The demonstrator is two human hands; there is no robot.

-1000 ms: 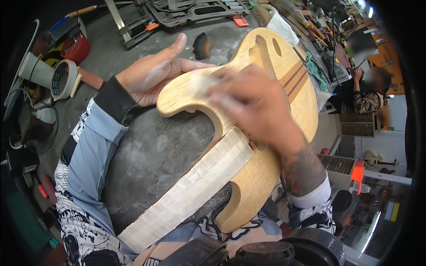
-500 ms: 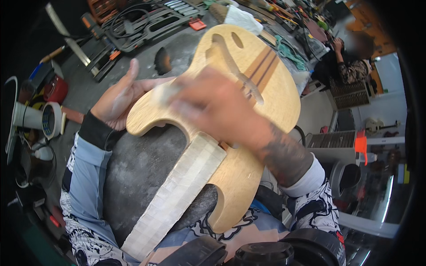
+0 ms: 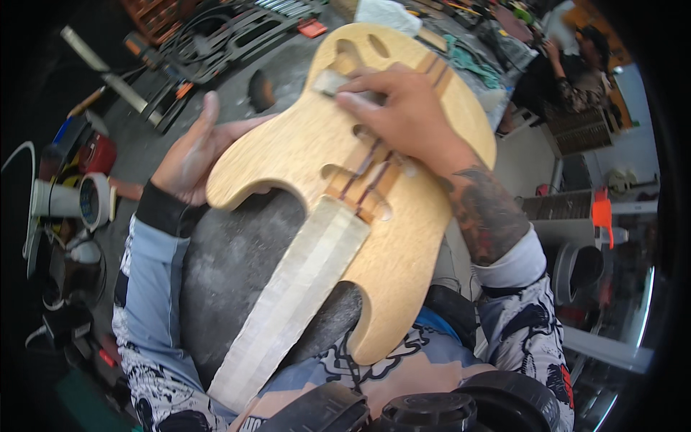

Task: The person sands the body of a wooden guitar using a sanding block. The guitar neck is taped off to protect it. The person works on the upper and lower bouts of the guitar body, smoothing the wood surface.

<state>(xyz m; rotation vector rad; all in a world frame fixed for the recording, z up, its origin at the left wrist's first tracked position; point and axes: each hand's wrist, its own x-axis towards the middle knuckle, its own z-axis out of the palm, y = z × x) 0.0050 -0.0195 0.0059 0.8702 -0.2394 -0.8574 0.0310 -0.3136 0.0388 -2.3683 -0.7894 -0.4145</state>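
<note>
A pale wooden guitar body (image 3: 392, 281), with dark center stripes and routed cavities, lies tilted diagonally before me. Its neck (image 3: 288, 295), covered in pale squares of tape, points toward my lower left. My right hand (image 3: 399, 115) is closed on a small pale block (image 3: 325, 83), held against the upper body near a long cavity. My left hand (image 3: 194, 155) is open at the upper-left horn, thumb raised and fingers reaching along or under the edge, partly hidden. Beneath is a dusty grey work surface (image 3: 227, 252).
An open tool case (image 3: 237, 43), a bar clamp (image 3: 115, 83), tape roll (image 3: 93, 198) and red container (image 3: 97, 155) lie left and beyond. A green cloth (image 3: 468, 65) lies right of the guitar. Another person (image 3: 576, 86) is at the upper right. Black gear (image 3: 432, 410) sits at bottom.
My right hand and the block have moved up the body, from near the left horn toward the upper cavity, uncovering the middle cavities. My left hand stays beside the horn.
</note>
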